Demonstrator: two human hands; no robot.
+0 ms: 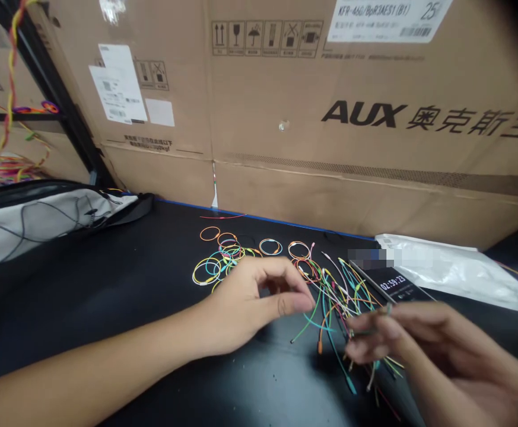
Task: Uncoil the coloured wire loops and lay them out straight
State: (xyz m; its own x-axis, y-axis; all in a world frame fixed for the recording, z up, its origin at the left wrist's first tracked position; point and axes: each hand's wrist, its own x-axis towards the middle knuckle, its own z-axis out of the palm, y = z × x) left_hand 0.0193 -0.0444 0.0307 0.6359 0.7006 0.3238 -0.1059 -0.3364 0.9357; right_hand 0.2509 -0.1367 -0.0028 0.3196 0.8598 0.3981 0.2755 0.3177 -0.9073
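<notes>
My left hand (259,302) is closed in a pinch above the dark table. A thin teal cord (321,325) curves from just below its fingertips toward my right hand (445,350). That hand is also closed, thumb against fingers, and a small teal end shows at its fingertips; blur hides the exact grip. Between and beneath the hands lies a tangle of loose colored cords (343,284) with small plug-like ends. Behind my left hand are several cords closed into rings, among them a yellow ring (195,274) and an orange ring (209,228).
A phone (392,279) showing a timer lies beside a white plastic pouch (458,273) on the right. Large cardboard boxes (263,130) wall off the back. At left sit a grey-white bag (54,219) and a black frame post (74,124), with a twisted cord (9,101) hanging down.
</notes>
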